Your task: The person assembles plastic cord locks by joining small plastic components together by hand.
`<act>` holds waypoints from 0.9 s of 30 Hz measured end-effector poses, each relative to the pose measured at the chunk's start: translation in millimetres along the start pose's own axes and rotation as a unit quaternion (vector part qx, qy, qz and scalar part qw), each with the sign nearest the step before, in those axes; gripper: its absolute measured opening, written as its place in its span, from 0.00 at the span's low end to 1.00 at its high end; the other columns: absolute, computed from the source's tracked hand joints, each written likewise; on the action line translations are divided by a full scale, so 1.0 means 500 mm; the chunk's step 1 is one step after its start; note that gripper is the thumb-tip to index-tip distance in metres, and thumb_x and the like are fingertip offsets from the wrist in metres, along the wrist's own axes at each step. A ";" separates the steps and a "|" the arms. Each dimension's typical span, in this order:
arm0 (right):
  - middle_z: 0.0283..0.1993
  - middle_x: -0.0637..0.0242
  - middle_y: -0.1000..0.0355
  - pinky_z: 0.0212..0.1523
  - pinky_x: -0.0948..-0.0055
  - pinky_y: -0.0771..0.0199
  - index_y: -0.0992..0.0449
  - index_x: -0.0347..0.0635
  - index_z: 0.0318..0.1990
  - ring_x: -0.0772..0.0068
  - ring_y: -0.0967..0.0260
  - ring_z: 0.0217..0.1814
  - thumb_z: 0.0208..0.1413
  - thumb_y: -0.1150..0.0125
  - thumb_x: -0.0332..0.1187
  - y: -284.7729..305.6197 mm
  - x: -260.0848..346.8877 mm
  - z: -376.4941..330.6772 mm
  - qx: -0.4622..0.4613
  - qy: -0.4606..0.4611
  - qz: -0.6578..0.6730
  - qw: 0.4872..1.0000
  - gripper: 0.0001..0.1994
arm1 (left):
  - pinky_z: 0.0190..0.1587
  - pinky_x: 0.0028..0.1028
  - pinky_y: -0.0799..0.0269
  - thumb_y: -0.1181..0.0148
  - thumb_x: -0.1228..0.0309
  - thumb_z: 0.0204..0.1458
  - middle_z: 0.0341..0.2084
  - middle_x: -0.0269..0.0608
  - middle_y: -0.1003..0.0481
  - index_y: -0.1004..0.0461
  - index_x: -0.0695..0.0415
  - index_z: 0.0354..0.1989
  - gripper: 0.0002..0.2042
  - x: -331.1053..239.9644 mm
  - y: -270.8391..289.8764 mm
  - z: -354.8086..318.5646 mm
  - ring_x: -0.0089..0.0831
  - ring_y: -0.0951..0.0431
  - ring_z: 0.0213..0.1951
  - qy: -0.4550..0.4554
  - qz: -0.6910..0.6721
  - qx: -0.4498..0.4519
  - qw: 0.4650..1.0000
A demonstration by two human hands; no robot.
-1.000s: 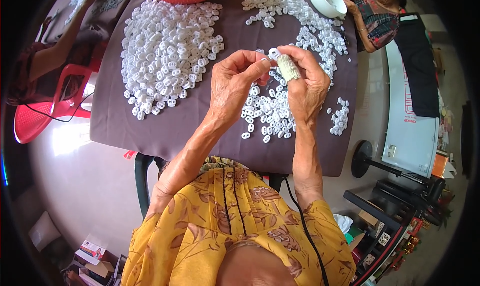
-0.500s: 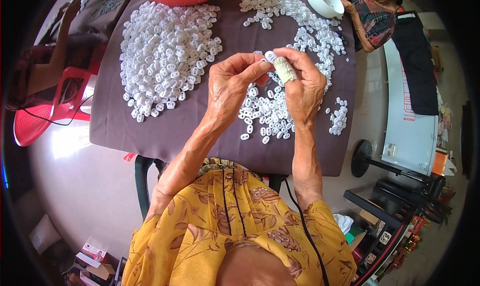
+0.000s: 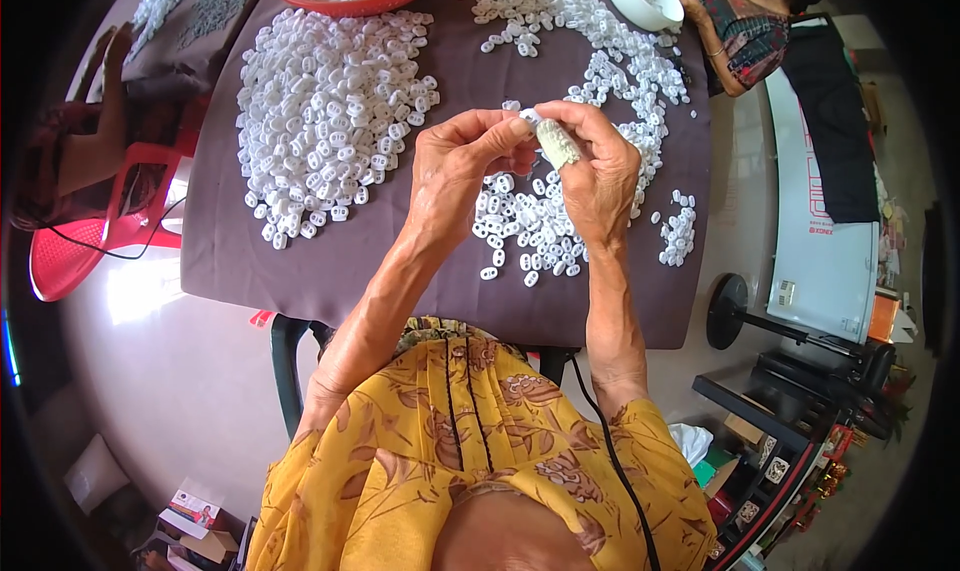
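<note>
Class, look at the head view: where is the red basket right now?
The red basket sits at the far edge of the brown table, left of centre in the head view, just beyond the big pile of white pieces and well past both hands.

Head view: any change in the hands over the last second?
Barely. The left hand and right hand stay raised together over the table, fingertips pinching a small white piece; the grip shifted only slightly. The wrapped right finger, the big pile of white pieces and the red tray are unchanged.
</note>
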State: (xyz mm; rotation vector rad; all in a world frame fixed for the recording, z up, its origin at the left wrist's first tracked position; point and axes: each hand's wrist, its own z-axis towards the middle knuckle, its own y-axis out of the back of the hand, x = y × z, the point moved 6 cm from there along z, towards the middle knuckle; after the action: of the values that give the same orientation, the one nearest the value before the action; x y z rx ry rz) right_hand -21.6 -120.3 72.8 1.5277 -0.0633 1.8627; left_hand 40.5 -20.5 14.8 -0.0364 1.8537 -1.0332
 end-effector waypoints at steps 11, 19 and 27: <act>0.33 0.58 0.31 0.34 0.65 0.30 0.31 0.37 0.40 0.59 0.31 0.34 0.33 0.44 0.18 -0.022 0.028 -0.006 0.013 0.221 -0.238 0.946 0.20 | 0.34 0.22 0.31 0.43 0.68 0.48 0.25 0.34 0.27 0.27 0.60 0.29 0.08 0.021 0.009 0.007 0.20 0.29 0.27 0.048 -0.038 -0.020 0.998; 0.33 0.62 0.28 0.35 0.72 0.29 0.28 0.39 0.39 0.64 0.28 0.35 0.35 0.41 0.20 -0.009 0.019 -0.005 0.028 0.166 -0.209 0.963 0.17 | 0.34 0.24 0.31 0.46 0.65 0.51 0.21 0.32 0.31 0.29 0.59 0.26 0.10 0.021 0.010 0.010 0.21 0.30 0.27 0.080 -0.054 -0.016 0.995; 0.33 0.56 0.30 0.36 0.66 0.29 0.31 0.34 0.39 0.58 0.31 0.34 0.31 0.46 0.17 -0.011 0.015 -0.008 0.078 0.187 -0.226 0.953 0.20 | 0.33 0.24 0.30 0.45 0.67 0.50 0.24 0.36 0.28 0.27 0.63 0.28 0.10 0.018 0.010 0.012 0.21 0.29 0.26 0.083 0.023 0.007 0.996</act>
State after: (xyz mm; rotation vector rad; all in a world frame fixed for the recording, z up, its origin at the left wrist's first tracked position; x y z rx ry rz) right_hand -22.4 -110.9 75.9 1.1370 0.5749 1.7694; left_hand 42.3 -24.7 3.9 0.1034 1.9876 -1.0424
